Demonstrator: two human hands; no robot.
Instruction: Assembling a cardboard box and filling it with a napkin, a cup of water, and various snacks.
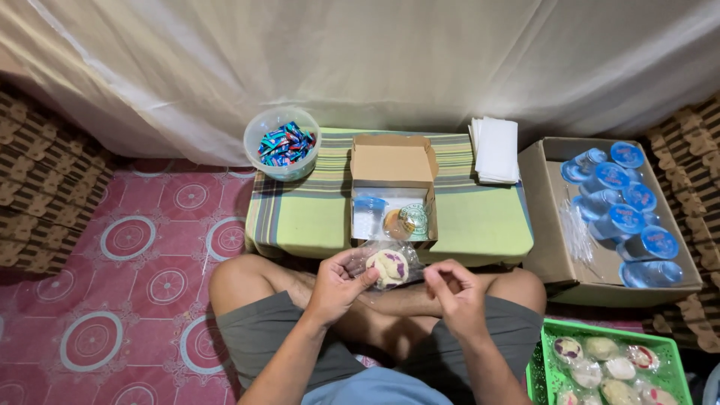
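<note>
The person sits cross-legged at a low table (315, 217) with a small open box (394, 191) on it, and every place here is best read from that box. Just in front of the box, toward the person and over the lap, both hands meet around a wrapped bun (388, 266), pale with purple patches, inside clear plastic.

The left hand (335, 285) grips the bun from its left side, thumb pressed against the wrapper and fingers curled behind it. The right hand (456, 289) is on the other side, its fingertips pinched together at what looks like the loose end of the plastic; I cannot tell for sure how much wrap it has caught. So the bun lies between the hands, closer to the left one, which carries it. The packet's long axis runs left to right, parallel to the box's front edge, with the twisted tail pointing at the right hand.

Inside the box sit a small clear cup (368, 214) and a round sealed piece (407, 222). Left of the box stands a tub (282, 142) of coloured sweets; right of it a stack of white sheets (496, 150). Further right is a carton (541, 225) of blue-lidded cups, and nearer the person a green basket (541, 375) of more wrapped buns.
</note>
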